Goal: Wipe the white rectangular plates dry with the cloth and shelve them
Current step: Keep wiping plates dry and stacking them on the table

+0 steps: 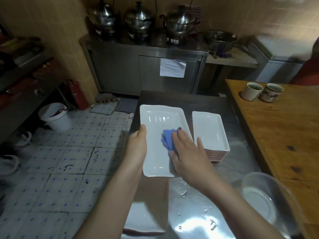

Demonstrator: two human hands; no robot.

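1 plate (pixel 158 121) hangs over the counter (pixel 198 213) edge beside the stack (pixel 209 130), left hand (pixel 137 145) clamped on its rim. The right hand (pixel 186 152) presses the cloth (pixel 167 139) on it, fingers straight and apart. Pushing hard could slip it to the floor (pixel 69 161).

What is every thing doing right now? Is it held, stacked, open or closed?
Plate: held, cloth on it.
Cloth: bunched, pressed on plate.
Left hand: grips plate's edge.
Right hand: presses cloth.
Stack: plates piled on steel table.
Mugs: upright on wooden table.
Pots: lids on.
Bowl: upright.
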